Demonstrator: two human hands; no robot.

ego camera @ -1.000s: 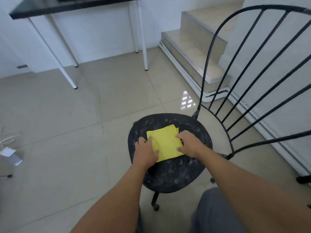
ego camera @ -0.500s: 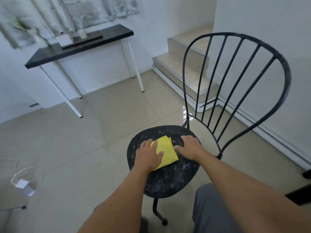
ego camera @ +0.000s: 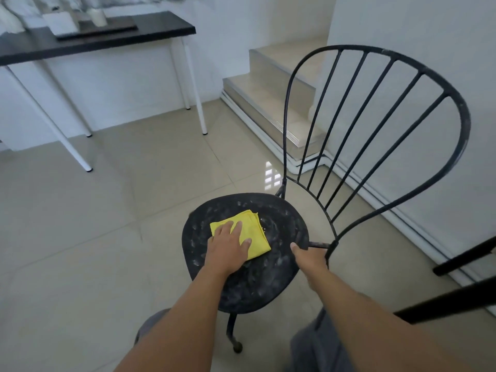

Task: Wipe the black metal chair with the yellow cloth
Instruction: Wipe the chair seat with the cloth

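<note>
While the left hand, grip wide and flat, is pressing the folded square yellow cloth on the black metal chair, its round seat dust-smeared, right hand is clasping the seat's rim.

I count one black metal chair with five thin bars inside its back frame, one yellow cloth, and two hands: a left hand and a right hand. Beyond them I count one table, four white legs and two steps.
</note>
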